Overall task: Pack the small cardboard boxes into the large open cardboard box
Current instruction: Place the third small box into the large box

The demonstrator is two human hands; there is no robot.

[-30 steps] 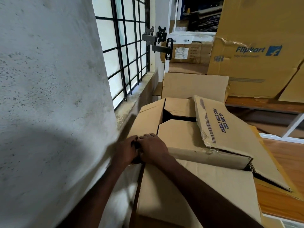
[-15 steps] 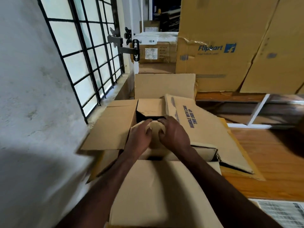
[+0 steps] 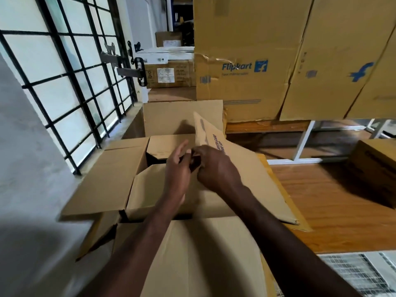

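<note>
The large open cardboard box (image 3: 107, 181) stands in front of me with its left flap spread flat and its near flap under my forearms. Inside it lies a small cardboard box (image 3: 147, 194), and a second one (image 3: 167, 144) sits at the far end. Both hands meet above the opening. My left hand (image 3: 177, 174) has its fingers nearly straight and touches the fingertips of my right hand (image 3: 216, 168). The right hand's fingers curl at the edge of the printed right flap (image 3: 252, 179), which stands raised. The gap between the hands is dark and unclear.
A barred window (image 3: 70, 82) and a rough wall close off the left side. Tall Flipkart cartons (image 3: 246, 61) are stacked behind on a wooden shelf. A brown box (image 3: 377, 166) sits on the wooden floor (image 3: 321, 200) at right, and a wire mesh panel (image 3: 360, 273) lies at bottom right.
My hands moved from the box's near left corner to above the opening, pressed the small box, then lifted off it. The printed right flap has risen. My view swung right.
</note>
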